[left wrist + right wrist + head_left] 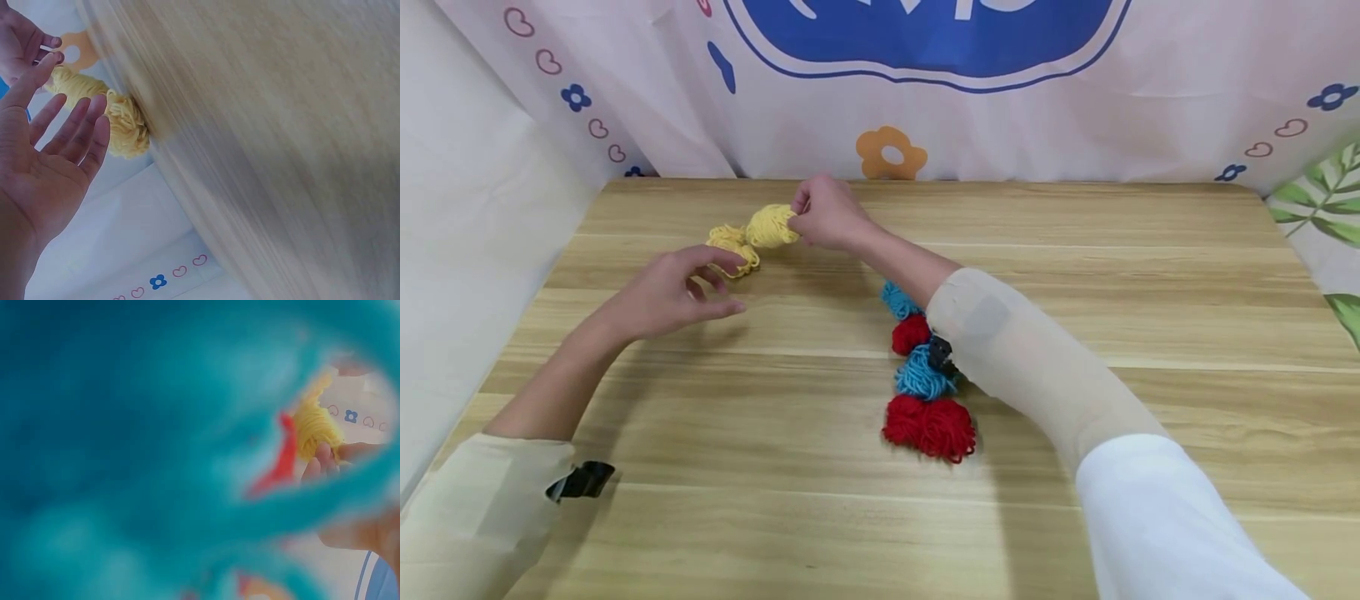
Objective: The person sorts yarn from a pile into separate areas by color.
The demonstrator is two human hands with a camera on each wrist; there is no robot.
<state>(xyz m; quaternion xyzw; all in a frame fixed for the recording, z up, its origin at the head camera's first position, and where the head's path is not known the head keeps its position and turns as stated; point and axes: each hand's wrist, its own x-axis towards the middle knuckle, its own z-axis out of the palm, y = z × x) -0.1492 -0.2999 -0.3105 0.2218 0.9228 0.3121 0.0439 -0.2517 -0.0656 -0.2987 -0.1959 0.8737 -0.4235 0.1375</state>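
My right hand (831, 212) pinches one end of a yellow yarn skein (771, 226) near the table's back edge. Toward the left the skein narrows and spreads into a looser, looped bunch on the wood. Beside that looped end my left hand (673, 292) is held with thumb and fingers apart and nothing between them; its fingertips overlap the yarn in the head view. The left wrist view shows the left palm (47, 169) facing up, with the yellow yarn (125, 122) behind the fingers. In the right wrist view, blurred blue yarn (125, 456) hides much of the scene.
Below the right forearm, blue yarn (925, 375) and red yarn (931, 427) lie in a row of alternating bunches, partly covered by the sleeve. The wooden table (737, 517) meets a printed white cloth (1015, 133) at its back edge.
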